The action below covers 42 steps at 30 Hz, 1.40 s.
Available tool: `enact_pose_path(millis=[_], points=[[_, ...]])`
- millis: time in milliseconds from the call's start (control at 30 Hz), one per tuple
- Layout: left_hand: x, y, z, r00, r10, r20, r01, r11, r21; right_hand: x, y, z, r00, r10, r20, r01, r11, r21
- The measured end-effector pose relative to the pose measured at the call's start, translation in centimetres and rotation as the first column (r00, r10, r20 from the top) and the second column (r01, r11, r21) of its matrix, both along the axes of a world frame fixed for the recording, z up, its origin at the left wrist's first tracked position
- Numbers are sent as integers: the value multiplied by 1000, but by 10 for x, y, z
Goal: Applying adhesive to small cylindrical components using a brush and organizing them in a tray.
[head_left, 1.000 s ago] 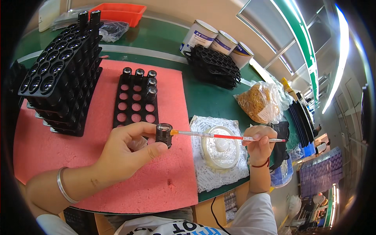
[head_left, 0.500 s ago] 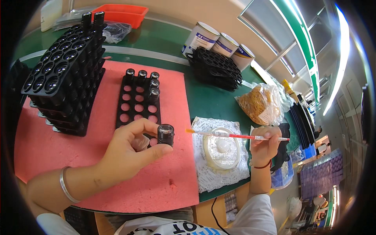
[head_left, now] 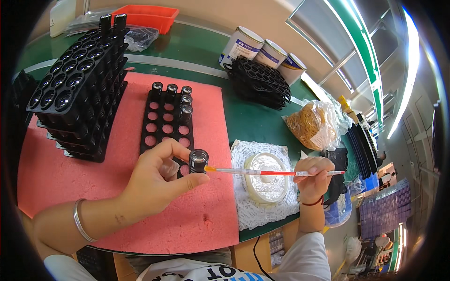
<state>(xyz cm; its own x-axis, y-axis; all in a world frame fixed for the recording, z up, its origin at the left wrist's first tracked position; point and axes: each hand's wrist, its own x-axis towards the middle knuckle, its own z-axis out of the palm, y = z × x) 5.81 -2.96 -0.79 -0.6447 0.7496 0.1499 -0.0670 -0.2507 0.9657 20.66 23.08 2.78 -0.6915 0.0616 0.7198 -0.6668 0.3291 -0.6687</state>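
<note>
My left hand (head_left: 161,175) pinches a short black cylinder with a shiny glass-like top (head_left: 198,160) between thumb and forefinger, above the pink mat. In my right hand (head_left: 314,175) is a slim paintbrush (head_left: 281,173) with a red and clear handle, lying level. Its yellowish bristle tip meets the cylinder's right side, or comes very close to it. Behind my left hand lies a black tray with round holes (head_left: 160,112), and several like cylinders (head_left: 186,112) stand along its far and right edges. Below the brush sits a round white dish (head_left: 266,189) on printed paper.
A tall stack of black trays filled with cylinders (head_left: 70,89) stands on the left of the pink mat (head_left: 206,206). Farther back are an orange bin (head_left: 145,16), white cans (head_left: 241,47) and empty black trays (head_left: 258,82). A bag of rubber bands (head_left: 311,124) lies right.
My right hand has brought the brush leftward and slightly down, so its tip is now at the cylinder's side. My left hand stays almost in place with the cylinder.
</note>
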Motion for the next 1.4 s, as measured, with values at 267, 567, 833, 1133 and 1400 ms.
enact_pose_path(millis=[267, 567, 833, 1133, 1400], points=[[1, 1, 0, 1000, 7, 2, -7, 1000, 21, 0, -2, 1, 999, -34, 6, 33, 999, 43], [2, 1, -2, 1000, -5, 30, 4, 1000, 12, 3, 3, 2, 997, -72, 32, 72, 997, -19], [3, 1, 1, 998, -15, 54, 16, 1000, -17, 2, 3, 1, 996, -94, 13, 94, 995, -36], [13, -12, 26, 821, 71, -567, -127, 990, -59, 3, 22, -3, 977, -212, -22, 207, 969, -132], [-6, -63, 117, 338, 727, -597, -725, 606, 328, 6, 22, 0, 969, -242, -56, 230, 959, -168]])
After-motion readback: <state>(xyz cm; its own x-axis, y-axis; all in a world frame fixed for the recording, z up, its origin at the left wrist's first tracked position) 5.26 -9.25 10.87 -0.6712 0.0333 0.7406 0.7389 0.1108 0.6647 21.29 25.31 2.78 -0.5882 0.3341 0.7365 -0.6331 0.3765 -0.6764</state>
